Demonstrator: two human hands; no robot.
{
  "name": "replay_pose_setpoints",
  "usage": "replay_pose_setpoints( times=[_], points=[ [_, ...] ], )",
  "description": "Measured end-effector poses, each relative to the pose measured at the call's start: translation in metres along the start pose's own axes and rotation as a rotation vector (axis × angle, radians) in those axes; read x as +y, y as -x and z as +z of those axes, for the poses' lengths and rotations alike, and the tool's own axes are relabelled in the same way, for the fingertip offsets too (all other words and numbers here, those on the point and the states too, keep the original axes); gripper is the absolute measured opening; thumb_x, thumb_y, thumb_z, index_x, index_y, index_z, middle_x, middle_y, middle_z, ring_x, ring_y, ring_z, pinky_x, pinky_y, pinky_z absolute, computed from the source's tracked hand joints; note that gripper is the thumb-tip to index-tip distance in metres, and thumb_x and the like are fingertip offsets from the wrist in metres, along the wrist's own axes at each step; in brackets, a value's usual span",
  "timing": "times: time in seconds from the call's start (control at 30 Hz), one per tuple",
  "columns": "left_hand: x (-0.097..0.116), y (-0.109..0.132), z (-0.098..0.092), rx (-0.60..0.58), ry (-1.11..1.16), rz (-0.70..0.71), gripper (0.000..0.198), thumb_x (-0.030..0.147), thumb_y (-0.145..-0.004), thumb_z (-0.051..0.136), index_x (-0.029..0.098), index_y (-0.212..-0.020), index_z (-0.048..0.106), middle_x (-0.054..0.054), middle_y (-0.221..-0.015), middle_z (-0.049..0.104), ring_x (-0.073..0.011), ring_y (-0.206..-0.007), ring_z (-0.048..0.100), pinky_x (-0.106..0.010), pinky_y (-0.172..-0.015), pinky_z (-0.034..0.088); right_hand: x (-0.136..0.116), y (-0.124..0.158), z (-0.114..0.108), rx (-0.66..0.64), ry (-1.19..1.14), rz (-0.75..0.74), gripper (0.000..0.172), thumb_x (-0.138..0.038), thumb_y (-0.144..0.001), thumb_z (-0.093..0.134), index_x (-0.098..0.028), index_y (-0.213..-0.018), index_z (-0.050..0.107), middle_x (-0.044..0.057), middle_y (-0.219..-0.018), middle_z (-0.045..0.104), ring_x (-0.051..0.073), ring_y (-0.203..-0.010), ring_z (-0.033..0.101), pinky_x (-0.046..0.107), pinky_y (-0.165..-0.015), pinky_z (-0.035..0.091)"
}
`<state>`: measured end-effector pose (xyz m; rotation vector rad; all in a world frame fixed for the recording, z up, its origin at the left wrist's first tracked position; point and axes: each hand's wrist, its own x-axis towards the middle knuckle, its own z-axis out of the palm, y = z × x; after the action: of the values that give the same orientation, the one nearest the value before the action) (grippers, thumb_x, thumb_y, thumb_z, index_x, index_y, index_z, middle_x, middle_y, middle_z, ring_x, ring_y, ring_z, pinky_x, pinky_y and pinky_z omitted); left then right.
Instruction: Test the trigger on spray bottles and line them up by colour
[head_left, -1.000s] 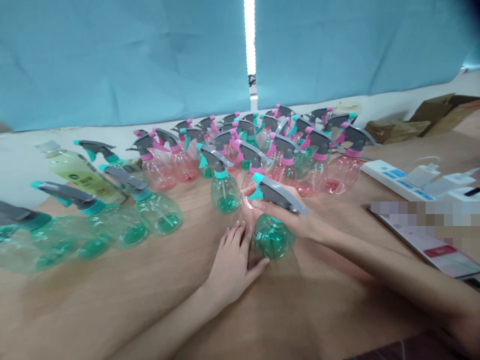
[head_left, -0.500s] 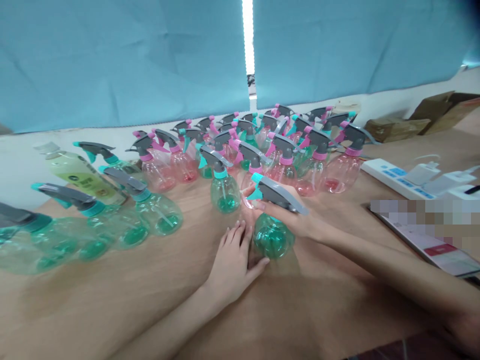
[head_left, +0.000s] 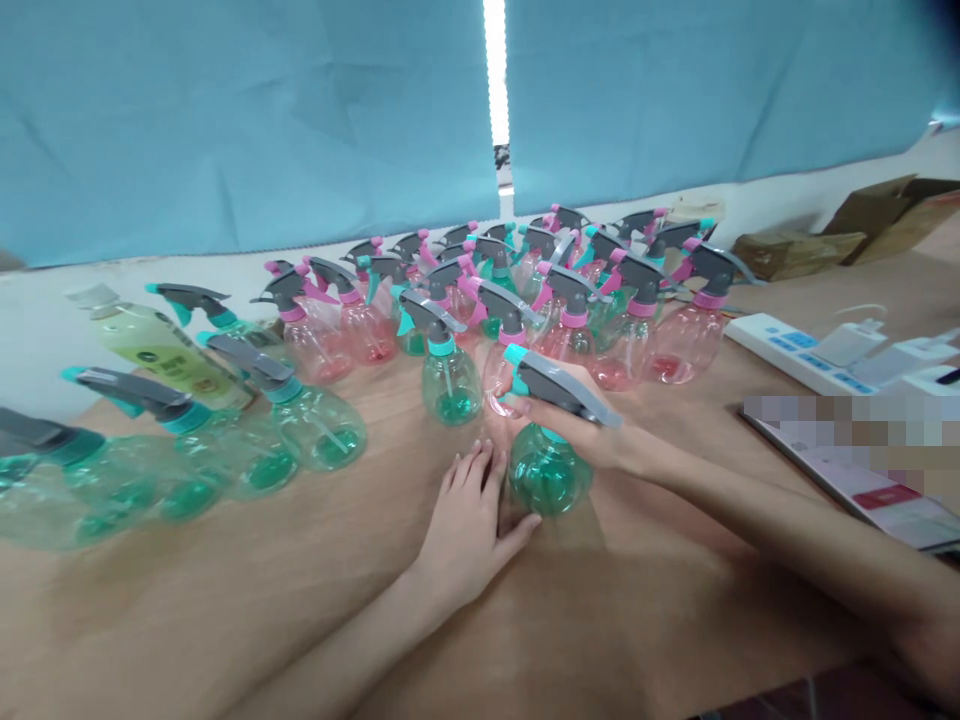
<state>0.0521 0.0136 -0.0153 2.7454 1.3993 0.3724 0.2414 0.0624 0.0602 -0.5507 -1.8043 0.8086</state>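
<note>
My right hand (head_left: 581, 425) is wrapped round the neck of a green spray bottle (head_left: 549, 475), with a finger at its turquoise trigger. This bottle stands upright and has a grey head. Flat on the table (head_left: 360, 600), my left hand (head_left: 469, 520) lies with fingers stretched out beside the bottle's base, its thumb close to the bottle; whether they touch I cannot tell. Just beyond my hands stands another green spray bottle (head_left: 451, 385) with a little liquid showing in it. A pink spray bottle (head_left: 501, 375) behind my right hand is partly hidden.
Several pink and green spray bottles crowd the back, including a pink one (head_left: 684, 340). More green ones (head_left: 319, 425) stand at left by a yellow-green labelled bottle (head_left: 169, 350). At right are a power strip (head_left: 795, 355), a phone (head_left: 847, 475) and cardboard boxes (head_left: 892, 225).
Almost nothing differs. A finger of my right hand has shifted slightly at the trigger, and the view has moved a touch. My left hand stays in place.
</note>
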Motion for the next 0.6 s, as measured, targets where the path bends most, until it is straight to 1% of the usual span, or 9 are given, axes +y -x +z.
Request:
replay_pose_setpoints(
  times=[0.23,0.43,0.53,0.6],
  points=[
    [-0.0005,-0.0002,-0.0001,-0.001,-0.021,0.006,0.07,0.058,-0.093,0.05,0.006,-0.138,0.043,-0.025,-0.146,0.044,-0.0376,-0.136,0.038,-0.054,-0.108,0.034,0.002,-0.0004,0.0003,0.001,-0.018,-0.025,0.014,-0.02,-0.09,0.057,-0.02,-0.079,0.048,-0.006,-0.07,0.045,0.008,-0.061,0.038,0.024,-0.056,0.031],
    [0.0006,-0.0007,-0.0005,-0.02,-0.03,0.004,0.07,0.056,-0.092,0.053,0.004,-0.138,0.045,-0.026,-0.145,0.043,-0.0388,-0.137,0.037,-0.055,-0.108,0.033,0.001,-0.0013,0.0011,0.008,-0.009,-0.042,0.025,-0.019,-0.091,0.055,-0.021,-0.072,0.038,-0.006,-0.067,0.034,0.008,-0.059,0.028,0.025,-0.054,0.027],
    [-0.0004,-0.0001,-0.0004,-0.013,-0.026,0.008,0.07,0.055,-0.092,0.054,0.004,-0.138,0.044,-0.026,-0.145,0.044,-0.0387,-0.137,0.038,-0.055,-0.108,0.033,0.0005,-0.0012,0.0008,0.018,-0.01,-0.05,0.027,-0.02,-0.091,0.055,-0.021,-0.071,0.036,-0.007,-0.067,0.032,0.008,-0.059,0.027,0.025,-0.054,0.027],
    [-0.0014,0.0005,-0.0001,0.001,-0.018,0.012,0.069,0.055,-0.092,0.054,0.005,-0.139,0.044,-0.026,-0.145,0.044,-0.0382,-0.136,0.038,-0.055,-0.108,0.033,0.0002,-0.0004,0.0006,0.016,-0.026,-0.047,0.024,-0.021,-0.091,0.056,-0.021,-0.073,0.04,-0.006,-0.068,0.034,0.008,-0.059,0.03,0.024,-0.055,0.029]
  ],
)
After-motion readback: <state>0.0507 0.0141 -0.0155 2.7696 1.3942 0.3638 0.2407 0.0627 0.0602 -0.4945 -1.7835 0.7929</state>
